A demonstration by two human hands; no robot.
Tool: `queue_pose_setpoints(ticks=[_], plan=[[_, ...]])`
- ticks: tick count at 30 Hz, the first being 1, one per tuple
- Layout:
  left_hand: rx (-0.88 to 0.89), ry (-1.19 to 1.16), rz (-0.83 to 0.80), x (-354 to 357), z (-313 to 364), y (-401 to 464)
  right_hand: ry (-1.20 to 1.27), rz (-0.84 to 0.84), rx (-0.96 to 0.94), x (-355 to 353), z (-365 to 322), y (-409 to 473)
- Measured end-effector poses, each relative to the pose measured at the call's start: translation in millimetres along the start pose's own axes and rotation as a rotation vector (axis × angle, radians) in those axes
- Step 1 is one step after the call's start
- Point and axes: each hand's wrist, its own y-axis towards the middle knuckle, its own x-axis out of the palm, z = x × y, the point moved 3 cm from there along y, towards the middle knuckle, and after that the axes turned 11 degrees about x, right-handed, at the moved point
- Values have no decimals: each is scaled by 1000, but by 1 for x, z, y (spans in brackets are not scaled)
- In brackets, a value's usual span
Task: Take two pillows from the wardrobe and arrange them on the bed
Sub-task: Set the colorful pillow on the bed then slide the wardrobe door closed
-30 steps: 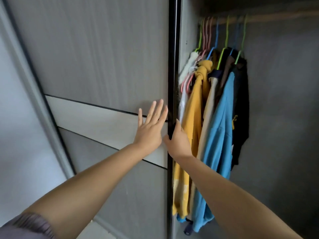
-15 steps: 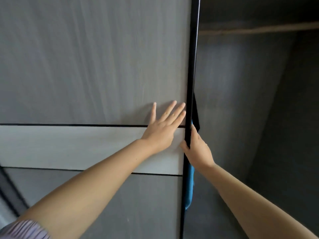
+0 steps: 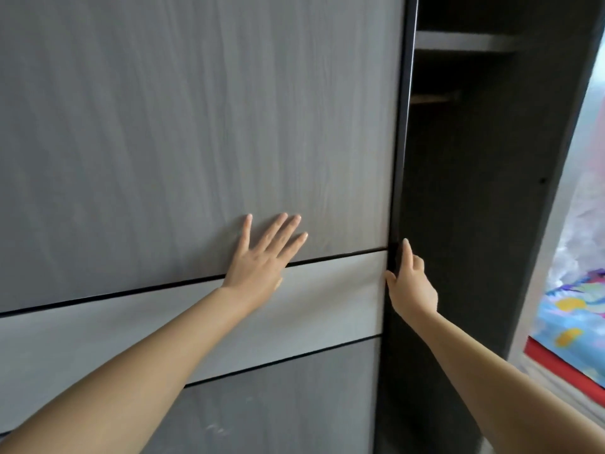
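— Any pillows yet?
— None in sight; the wardrobe [image 3: 465, 191] gap looks dark, one shelf [image 3: 458, 40] up top.
— Hands?
— Left hand [image 3: 262, 257] flat, fingers spread on the sliding door [image 3: 196, 126]. Right hand [image 3: 411, 283] pinches its right edge.
— Room?
— Narrow. Pillows should squash; grab a corner.

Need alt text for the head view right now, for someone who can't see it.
Left hand presses flat on a grey sliding wardrobe door while the right hand grips its dark edge. Right of the door the opening is dark, with a shelf above; no pillows visible.
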Motion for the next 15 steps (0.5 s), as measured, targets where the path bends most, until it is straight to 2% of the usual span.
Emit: queue_pose_setpoints(ticks=[2, 4, 7, 15], plan=[[4, 5, 9, -1, 4, 10, 22, 73, 4, -11, 10, 10], [16, 5, 10, 2, 11, 23, -16, 130, -143, -18, 10, 13], [58, -16, 1, 8, 31, 53, -73, 77, -384, -17, 2, 16], [98, -106, 38, 5, 86, 131, 39, -16, -344, -40, 43, 69]])
